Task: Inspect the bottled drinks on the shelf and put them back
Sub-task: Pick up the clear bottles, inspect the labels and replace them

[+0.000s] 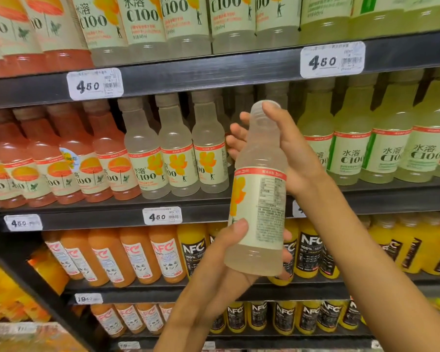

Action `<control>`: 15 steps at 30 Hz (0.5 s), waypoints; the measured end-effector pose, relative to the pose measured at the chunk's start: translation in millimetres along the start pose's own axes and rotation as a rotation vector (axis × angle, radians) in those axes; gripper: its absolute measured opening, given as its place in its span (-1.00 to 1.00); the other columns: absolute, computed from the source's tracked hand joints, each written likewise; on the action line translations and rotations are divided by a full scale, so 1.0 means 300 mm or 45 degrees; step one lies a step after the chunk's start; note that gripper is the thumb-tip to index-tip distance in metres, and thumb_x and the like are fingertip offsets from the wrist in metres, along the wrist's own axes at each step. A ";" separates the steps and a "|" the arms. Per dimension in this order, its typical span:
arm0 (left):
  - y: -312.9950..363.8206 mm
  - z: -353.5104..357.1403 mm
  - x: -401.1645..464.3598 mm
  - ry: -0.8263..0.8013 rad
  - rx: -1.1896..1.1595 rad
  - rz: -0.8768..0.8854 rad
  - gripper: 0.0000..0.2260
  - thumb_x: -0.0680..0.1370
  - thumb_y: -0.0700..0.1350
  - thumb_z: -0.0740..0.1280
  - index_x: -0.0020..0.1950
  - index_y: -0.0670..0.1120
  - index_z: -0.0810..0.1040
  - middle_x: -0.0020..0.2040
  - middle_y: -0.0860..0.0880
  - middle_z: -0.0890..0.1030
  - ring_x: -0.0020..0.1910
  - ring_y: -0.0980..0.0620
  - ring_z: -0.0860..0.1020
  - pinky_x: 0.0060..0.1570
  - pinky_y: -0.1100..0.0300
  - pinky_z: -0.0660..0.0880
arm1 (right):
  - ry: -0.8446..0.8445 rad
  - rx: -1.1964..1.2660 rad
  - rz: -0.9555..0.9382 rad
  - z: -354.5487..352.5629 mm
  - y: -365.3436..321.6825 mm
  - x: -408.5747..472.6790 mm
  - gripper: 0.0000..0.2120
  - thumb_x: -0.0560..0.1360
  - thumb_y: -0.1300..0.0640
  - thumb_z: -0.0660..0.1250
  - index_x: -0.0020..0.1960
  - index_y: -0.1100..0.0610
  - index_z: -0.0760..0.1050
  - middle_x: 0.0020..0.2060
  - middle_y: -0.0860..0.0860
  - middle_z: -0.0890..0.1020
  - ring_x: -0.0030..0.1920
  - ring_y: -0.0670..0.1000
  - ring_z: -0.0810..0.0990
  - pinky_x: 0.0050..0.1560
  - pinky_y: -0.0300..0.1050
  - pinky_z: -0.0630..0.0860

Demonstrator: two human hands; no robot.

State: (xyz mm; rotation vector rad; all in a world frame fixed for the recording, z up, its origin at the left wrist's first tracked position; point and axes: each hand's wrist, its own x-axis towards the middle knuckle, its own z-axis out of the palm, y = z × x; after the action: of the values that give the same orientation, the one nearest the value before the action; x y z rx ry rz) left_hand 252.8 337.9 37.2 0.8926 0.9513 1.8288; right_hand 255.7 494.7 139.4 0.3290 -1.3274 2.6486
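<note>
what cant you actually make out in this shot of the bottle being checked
- Back label print on the held bottle, head view: too small and blurred to read.
- Its cap: covered by the right hand fingers.
- Price tag behind the bottle: mostly hidden by the bottle and the right arm.
- Left hand fingertips: mostly behind the bottle.
- Top-row bottles: cut off by the top edge.

Left hand (235, 246) grips bottle (258, 199) base; right hand (272, 146) holds neck.

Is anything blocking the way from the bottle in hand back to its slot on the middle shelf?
Nothing visible. The pale C100 bottle, held by both hands, hangs in front of a dark gap right of the three matching bottles; only the right hand's fingers lie that way.
</note>
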 end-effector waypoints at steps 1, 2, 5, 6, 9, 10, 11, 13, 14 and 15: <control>0.000 0.003 -0.002 -0.021 -0.033 -0.018 -0.33 0.43 0.14 0.44 0.41 -0.17 0.33 0.07 -0.19 0.60 -0.08 -0.06 0.61 -0.10 0.07 0.58 | -0.007 0.043 0.003 0.004 0.008 0.005 -0.72 0.51 -0.03 0.24 0.12 0.13 0.42 -0.22 0.05 0.67 -0.20 0.01 0.67 -0.09 -0.09 0.63; -0.001 0.000 -0.003 -0.022 -0.047 -0.028 -0.31 0.43 0.14 0.44 0.42 -0.17 0.32 0.09 -0.20 0.60 -0.05 -0.07 0.61 -0.07 0.05 0.57 | -0.016 0.058 -0.001 0.009 0.013 0.010 -0.75 0.51 -0.02 0.24 0.09 0.13 0.42 -0.26 0.03 0.64 -0.24 -0.02 0.66 -0.13 -0.12 0.62; 0.016 -0.020 -0.018 0.084 0.096 0.006 -0.26 0.37 0.20 0.48 0.43 -0.12 0.36 0.23 -0.20 0.57 0.17 -0.15 0.57 0.15 -0.05 0.53 | -0.027 0.001 -0.042 0.017 0.008 0.012 -0.82 0.51 0.02 0.27 0.03 0.11 0.41 -0.32 -0.01 0.56 -0.33 -0.05 0.59 -0.20 -0.15 0.58; 0.029 -0.026 -0.022 0.142 0.182 0.024 -0.23 0.32 0.23 0.50 0.43 -0.06 0.36 0.27 -0.16 0.56 0.23 -0.14 0.54 0.18 -0.01 0.52 | 0.007 -0.074 -0.084 0.015 0.004 0.009 -0.83 0.52 0.04 0.29 0.02 0.12 0.42 -0.32 -0.01 0.57 -0.34 -0.05 0.58 -0.21 -0.15 0.58; 0.039 -0.023 -0.013 0.269 0.449 0.121 -0.47 0.31 0.19 0.49 0.26 0.22 0.48 0.20 0.06 0.63 0.18 0.07 0.58 0.02 0.29 0.54 | 0.165 -0.388 -0.216 0.019 0.005 0.003 -0.83 0.52 0.05 0.36 0.01 0.12 0.45 -0.31 0.00 0.60 -0.30 -0.03 0.62 -0.25 -0.12 0.58; 0.031 -0.014 -0.012 0.295 0.502 0.136 -0.56 0.32 0.16 0.47 0.19 0.26 0.52 0.16 0.08 0.64 0.15 0.09 0.60 -0.01 0.31 0.53 | 0.210 -0.455 -0.228 0.025 0.008 0.001 -0.81 0.51 0.03 0.37 0.02 0.11 0.46 -0.30 0.00 0.62 -0.28 -0.03 0.63 -0.25 -0.12 0.58; 0.021 -0.006 -0.012 0.316 0.516 0.133 -0.61 0.33 0.16 0.46 0.15 0.27 0.55 0.14 0.08 0.65 0.13 0.09 0.61 -0.03 0.30 0.55 | 0.239 -0.507 -0.227 0.029 0.008 0.000 -0.79 0.51 0.01 0.38 0.04 0.10 0.47 -0.29 0.00 0.64 -0.27 -0.02 0.65 -0.25 -0.12 0.58; 0.002 -0.004 -0.017 0.305 0.398 0.109 -0.58 0.32 0.18 0.48 0.16 0.20 0.57 0.14 0.03 0.65 0.11 0.03 0.62 -0.01 0.20 0.57 | 0.239 -0.595 -0.193 0.030 0.004 -0.003 -0.77 0.52 -0.03 0.35 0.08 0.08 0.48 -0.27 -0.01 0.68 -0.22 -0.02 0.68 -0.22 -0.12 0.60; 0.001 -0.003 -0.022 0.240 0.261 0.099 -0.50 0.32 0.19 0.50 0.23 0.12 0.55 0.14 -0.03 0.65 0.09 -0.02 0.63 -0.01 0.14 0.58 | 0.212 -0.610 -0.163 0.030 0.000 -0.007 -0.76 0.52 -0.05 0.33 0.09 0.07 0.47 -0.25 -0.01 0.69 -0.19 -0.01 0.69 -0.19 -0.12 0.61; 0.002 0.001 -0.025 0.133 0.103 0.087 -0.42 0.36 0.18 0.49 0.31 0.01 0.49 0.14 -0.10 0.64 0.05 -0.06 0.63 -0.04 0.09 0.59 | 0.172 -0.582 -0.130 0.030 -0.004 -0.009 -0.76 0.53 -0.04 0.30 0.11 0.08 0.46 -0.24 0.00 0.70 -0.17 -0.01 0.69 -0.16 -0.12 0.62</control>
State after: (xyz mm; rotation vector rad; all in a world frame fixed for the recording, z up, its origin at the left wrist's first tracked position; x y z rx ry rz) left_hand 255.5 331.0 36.5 0.8956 1.0784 1.9224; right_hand 259.8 488.1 144.7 0.1462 -1.7549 2.1574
